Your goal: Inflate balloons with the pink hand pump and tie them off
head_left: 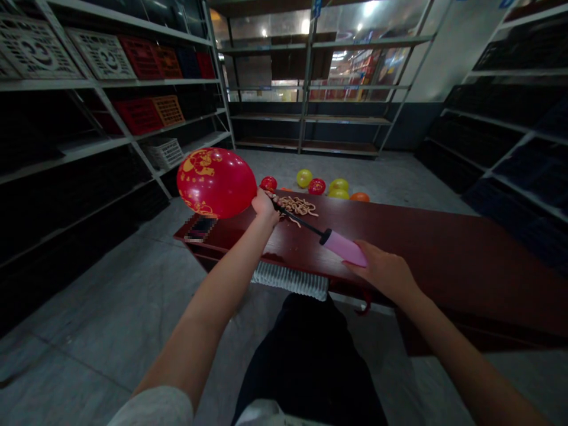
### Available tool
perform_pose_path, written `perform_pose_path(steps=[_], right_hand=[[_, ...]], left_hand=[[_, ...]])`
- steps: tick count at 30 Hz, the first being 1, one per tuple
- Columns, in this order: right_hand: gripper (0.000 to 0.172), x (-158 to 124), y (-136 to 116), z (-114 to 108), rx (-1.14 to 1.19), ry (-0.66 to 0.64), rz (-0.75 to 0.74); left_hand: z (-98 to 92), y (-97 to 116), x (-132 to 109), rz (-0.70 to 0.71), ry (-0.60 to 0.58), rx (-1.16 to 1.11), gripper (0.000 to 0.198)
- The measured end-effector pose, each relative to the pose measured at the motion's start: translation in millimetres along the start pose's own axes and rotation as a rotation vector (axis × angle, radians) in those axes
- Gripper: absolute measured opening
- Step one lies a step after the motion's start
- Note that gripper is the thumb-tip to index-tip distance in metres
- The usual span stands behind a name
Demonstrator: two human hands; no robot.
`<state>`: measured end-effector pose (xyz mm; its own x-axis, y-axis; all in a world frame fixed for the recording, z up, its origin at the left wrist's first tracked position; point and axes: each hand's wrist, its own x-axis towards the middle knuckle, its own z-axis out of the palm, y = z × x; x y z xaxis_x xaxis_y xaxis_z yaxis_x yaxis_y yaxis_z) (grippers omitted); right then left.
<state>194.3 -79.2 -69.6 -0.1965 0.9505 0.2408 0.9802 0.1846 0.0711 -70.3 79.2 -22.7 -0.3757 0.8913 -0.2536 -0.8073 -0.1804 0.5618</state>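
A large inflated red balloon (217,182) with yellow print is at the left, its neck end at my left hand (265,207). The fingers of that hand are closed around the balloon's neck and the tip of a balloon pump, partly hidden from me. From there the pump's black rod runs down to the right into its pink barrel (344,247). My right hand (385,269) is wrapped round the far end of the barrel. Just beyond my left hand, a heap of beige, string-like pieces (298,206) lies on the dark red table (426,236).
On the table's left end lies a phone (201,228). Several balloons, among them a yellow one (304,178) and an orange one (360,197), rest beyond the far edge. A grey ribbed cover (290,280) sits at the near edge. Shelves with crates (138,115) stand around.
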Motion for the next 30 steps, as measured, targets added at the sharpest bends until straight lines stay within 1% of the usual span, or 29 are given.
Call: perform_pose_path(steps=[3,6,10,12,14,16,19,23,26,30], right_hand=[[0.051,9.3,-2.4,-11.9,0.037,-0.063,0.046],[0.050,22.3,-7.9,-22.9,0.062,-0.080,0.062],[0.052,37.9,-21.5,-33.0,0.077,-0.028,0.044],[0.053,43.0,-29.2,-36.2,0.089,0.013,0.028],[0.053,45.4,-35.9,-38.4,0.097,0.038,0.019],[0.051,44.8,-41.3,-39.0,0.092,0.055,0.020],[0.049,39.1,-47.2,-36.8,0.071,0.101,0.018],[0.048,28.0,-46.6,-30.0,0.031,0.155,0.015],[0.048,19.7,-36.3,-23.3,0.003,0.156,-0.013],[0.051,9.0,-15.1,-13.1,-0.064,0.155,-0.040]], left_hand=[[5.9,2.1,-10.9,0.016,-0.011,-0.007,0.033],[11.2,-2.8,-25.3,0.007,-0.049,-0.034,0.033],[16.4,-18.4,-48.4,0.025,-0.091,-0.035,0.033],[18.7,-25.0,-60.2,0.003,-0.126,-0.046,0.034],[21.3,-27.7,-69.5,-0.035,-0.156,-0.064,0.035],[23.9,-26.6,-74.3,-0.052,-0.158,-0.065,0.036],[26.9,-22.3,-72.4,-0.047,-0.120,-0.045,0.035],[25.5,-19.4,-57.7,0.000,-0.087,-0.030,0.034],[20.0,-14.7,-41.2,0.006,-0.077,-0.024,0.033],[13.4,-0.1,-21.6,0.026,-0.030,-0.005,0.030]])
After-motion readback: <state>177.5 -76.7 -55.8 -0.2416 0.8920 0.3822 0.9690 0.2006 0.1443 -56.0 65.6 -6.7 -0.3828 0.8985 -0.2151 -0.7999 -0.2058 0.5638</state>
